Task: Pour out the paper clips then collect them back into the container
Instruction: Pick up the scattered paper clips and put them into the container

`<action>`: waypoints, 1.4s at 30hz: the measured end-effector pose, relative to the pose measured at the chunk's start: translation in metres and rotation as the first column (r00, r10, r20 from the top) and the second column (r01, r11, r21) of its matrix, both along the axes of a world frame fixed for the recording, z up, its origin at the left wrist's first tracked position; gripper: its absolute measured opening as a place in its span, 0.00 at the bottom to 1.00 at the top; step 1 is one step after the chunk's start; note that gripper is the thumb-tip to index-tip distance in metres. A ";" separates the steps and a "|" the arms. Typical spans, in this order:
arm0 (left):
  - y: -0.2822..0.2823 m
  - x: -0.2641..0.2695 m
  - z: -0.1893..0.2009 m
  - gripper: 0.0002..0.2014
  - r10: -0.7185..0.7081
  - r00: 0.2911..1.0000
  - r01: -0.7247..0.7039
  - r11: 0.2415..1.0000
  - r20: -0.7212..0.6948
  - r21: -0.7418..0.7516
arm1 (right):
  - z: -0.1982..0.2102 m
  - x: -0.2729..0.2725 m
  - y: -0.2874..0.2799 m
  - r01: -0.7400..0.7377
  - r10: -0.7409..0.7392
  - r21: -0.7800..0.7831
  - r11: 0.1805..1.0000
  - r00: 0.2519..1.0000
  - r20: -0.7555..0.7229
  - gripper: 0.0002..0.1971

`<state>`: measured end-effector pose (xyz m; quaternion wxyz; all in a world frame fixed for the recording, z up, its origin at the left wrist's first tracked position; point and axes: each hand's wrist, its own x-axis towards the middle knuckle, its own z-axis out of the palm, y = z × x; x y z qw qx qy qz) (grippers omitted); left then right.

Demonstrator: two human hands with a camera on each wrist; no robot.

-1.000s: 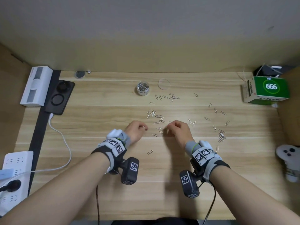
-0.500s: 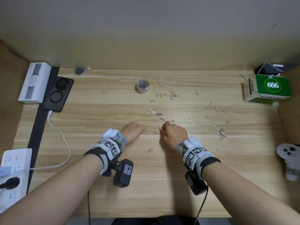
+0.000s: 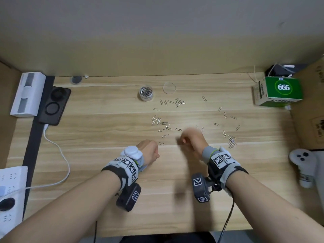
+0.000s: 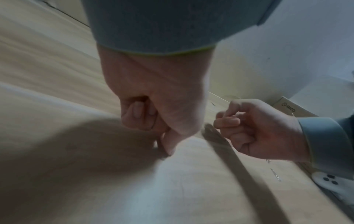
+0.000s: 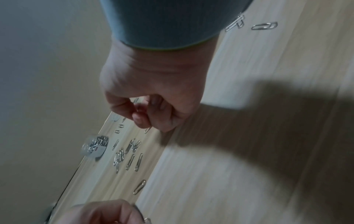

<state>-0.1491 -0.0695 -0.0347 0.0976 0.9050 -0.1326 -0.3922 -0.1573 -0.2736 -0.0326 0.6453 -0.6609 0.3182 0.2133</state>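
Collection under way; the right hand (image 3: 192, 140) has been lifted rightward off the desk (image 3: 105, 137), a paper clip (image 5: 135, 100) pinched in its curled fingers; the left hand (image 3: 149, 151) is fisted, contents indiscernible; many clips remain scattered; the container (image 3: 146, 92) stands beyond, part-filled.

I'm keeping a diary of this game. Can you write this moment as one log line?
stage: collecting | left hand: fist, picking clip | right hand: pinching clips | container: partly filled | desk: many clips loose
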 end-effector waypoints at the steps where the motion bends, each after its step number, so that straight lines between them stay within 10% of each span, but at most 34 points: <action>1: -0.002 0.002 0.000 0.10 -0.016 1.000 0.016 1.000 -0.011 0.018 | 0.000 -0.001 -0.002 0.003 -0.003 0.025 1.000 1.000 0.000 0.13; 6: -0.007 0.007 0.001 0.12 -0.028 0.998 0.030 0.999 -0.050 0.030 | -0.003 -0.003 -0.009 0.102 -0.089 0.221 0.970 0.994 -0.066 0.12; 11: -0.003 0.016 0.007 0.13 0.301 0.931 -0.340 0.921 -0.206 -0.190 | -0.003 0.006 -0.022 0.123 -0.118 0.200 0.972 0.992 -0.039 0.23; 16: -0.008 0.040 0.018 0.10 0.585 0.516 -0.850 0.437 -0.626 -0.293 | 0.000 0.024 -0.024 0.074 -0.075 0.055 0.996 0.997 0.025 0.30; 23: -0.011 0.078 0.027 0.06 0.324 0.380 -0.922 0.056 -0.867 -0.383 | -0.009 0.046 -0.023 -0.095 0.084 0.113 0.989 0.992 0.099 0.14; 31: -0.014 0.102 0.027 0.04 0.351 0.472 -0.881 0.169 -0.809 -0.441 | -0.016 0.075 -0.027 0.015 -0.013 -0.013 1.000 0.994 0.104 0.07; 38: -0.005 0.116 0.014 0.09 0.534 0.378 -0.916 0.098 -0.756 -0.389 | -0.023 0.107 -0.032 -0.040 0.124 -0.401 0.915 0.974 0.187 0.12; 40: -0.003 0.122 0.009 0.09 0.666 0.451 -0.881 0.224 -0.594 -0.417 | -0.022 0.116 -0.032 -0.149 0.249 -0.514 0.845 0.960 0.129 0.20; 42: 0.000 0.124 0.009 0.09 0.711 0.660 -0.733 0.541 -0.241 -0.412 | -0.020 0.125 -0.030 -0.259 0.366 -0.626 0.736 0.929 0.046 0.27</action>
